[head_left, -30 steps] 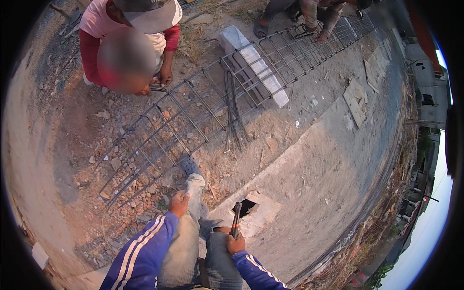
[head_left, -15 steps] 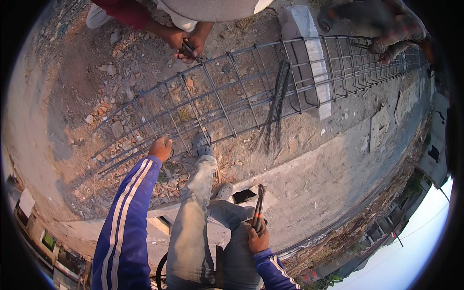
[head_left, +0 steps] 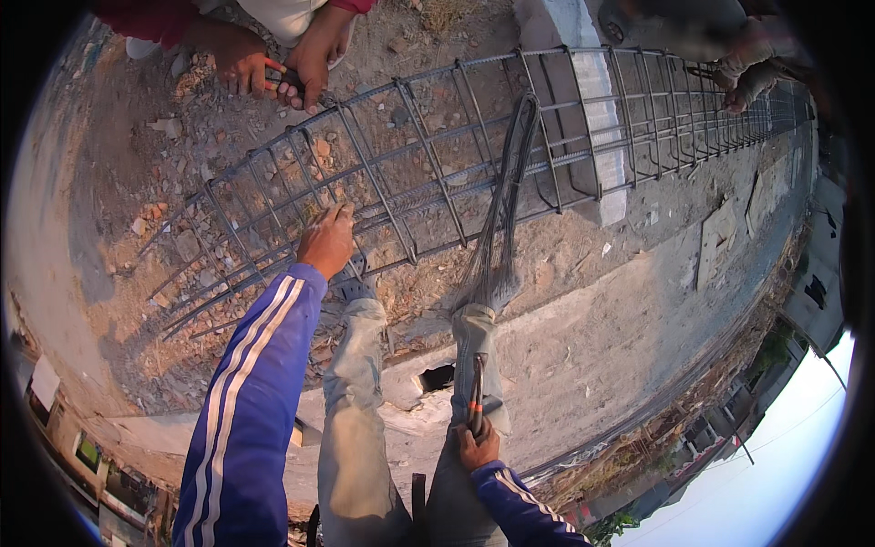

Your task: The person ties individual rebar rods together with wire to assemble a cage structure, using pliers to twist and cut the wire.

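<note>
Left hand (head_left: pixel 326 239) grips a rebar cage (head_left: pixel 437 155) bar at frame centre-left; cage runs toward upper right. Right hand (head_left: pixel 478 447), lower centre, clamps pliers (head_left: pixel 476 394), well apart.

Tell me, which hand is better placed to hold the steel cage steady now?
Probably the left hand: it already rests on the rebar cage. The right hand is back at the knee, gripping pliers.

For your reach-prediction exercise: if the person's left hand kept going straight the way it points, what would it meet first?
The left hand is already at the rebar cage, fingers on its near bars. Going on, it would probably pass between the bars toward the rubble-strewn ground beneath; depth is unclear.
</note>
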A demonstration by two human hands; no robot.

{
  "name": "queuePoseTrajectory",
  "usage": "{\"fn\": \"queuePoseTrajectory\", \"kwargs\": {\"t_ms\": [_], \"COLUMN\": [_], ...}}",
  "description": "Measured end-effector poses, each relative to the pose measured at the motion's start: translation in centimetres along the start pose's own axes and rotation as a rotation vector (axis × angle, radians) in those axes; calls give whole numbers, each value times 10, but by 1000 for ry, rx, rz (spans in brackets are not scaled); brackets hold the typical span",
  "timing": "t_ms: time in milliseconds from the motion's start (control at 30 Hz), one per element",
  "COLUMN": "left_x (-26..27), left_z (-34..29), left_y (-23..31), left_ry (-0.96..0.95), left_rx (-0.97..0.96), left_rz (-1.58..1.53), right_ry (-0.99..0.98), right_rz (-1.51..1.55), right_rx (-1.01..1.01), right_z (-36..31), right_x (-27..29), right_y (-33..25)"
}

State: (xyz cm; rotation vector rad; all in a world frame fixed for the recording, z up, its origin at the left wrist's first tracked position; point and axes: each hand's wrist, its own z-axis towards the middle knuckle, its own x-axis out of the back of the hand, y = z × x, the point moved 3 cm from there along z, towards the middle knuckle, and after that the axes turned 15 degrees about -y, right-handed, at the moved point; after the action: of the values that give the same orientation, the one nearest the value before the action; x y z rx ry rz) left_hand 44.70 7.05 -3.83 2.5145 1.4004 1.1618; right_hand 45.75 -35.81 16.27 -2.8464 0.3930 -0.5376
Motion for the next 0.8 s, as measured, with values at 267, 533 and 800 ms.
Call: {"fn": "queuePoseTrajectory", "kwargs": {"t_ms": [267,533,800], "left_x": [-31,-28,-32], "left_z": [30,45,34], "left_y": [-13,-33,-21], "left_ry": [-43,257,213], "left_rx": [69,35,49], "left_rz": [-68,19,149], "right_ry": [-62,-92,-93], "right_rz": [229,121,86], "right_rx": [-90,-60,-70], "right_z": [24,23,32], "right_x": [30,31,42], "right_y": [18,13,6]}}
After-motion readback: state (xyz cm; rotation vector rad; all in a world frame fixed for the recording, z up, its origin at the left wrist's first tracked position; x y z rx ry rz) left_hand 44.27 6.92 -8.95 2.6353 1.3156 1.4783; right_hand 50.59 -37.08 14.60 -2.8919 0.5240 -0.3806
